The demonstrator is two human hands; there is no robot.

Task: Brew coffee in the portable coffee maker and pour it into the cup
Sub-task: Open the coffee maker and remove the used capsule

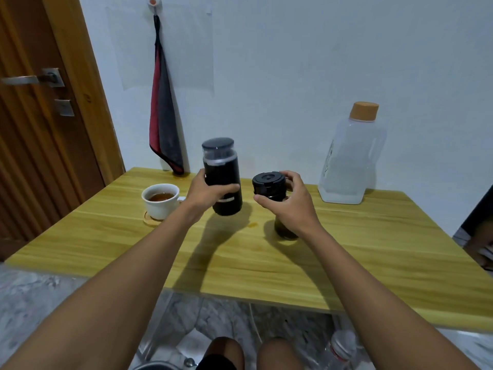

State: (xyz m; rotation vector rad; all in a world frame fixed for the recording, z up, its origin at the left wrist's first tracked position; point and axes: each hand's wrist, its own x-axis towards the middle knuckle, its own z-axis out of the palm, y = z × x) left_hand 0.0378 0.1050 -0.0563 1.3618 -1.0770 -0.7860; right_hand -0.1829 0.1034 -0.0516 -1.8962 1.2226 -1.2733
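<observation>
My left hand [206, 192] grips the tall black upper body of the portable coffee maker [222, 169], lifted slightly off the table and tilted. My right hand [289, 201] is wrapped around the shorter lower part of the coffee maker [269, 184], which has a black top and a dark glass base standing on the table. At the left, on a round wooden coaster, stands a white cup [160, 200] holding brown coffee.
A large translucent water jug [349, 158] with an orange cap stands at the back right of the yellow wooden table [133, 249]. A red and grey cloth [164, 116] hangs on the wall. A clear plastic bottle [338, 348] lies on the floor below.
</observation>
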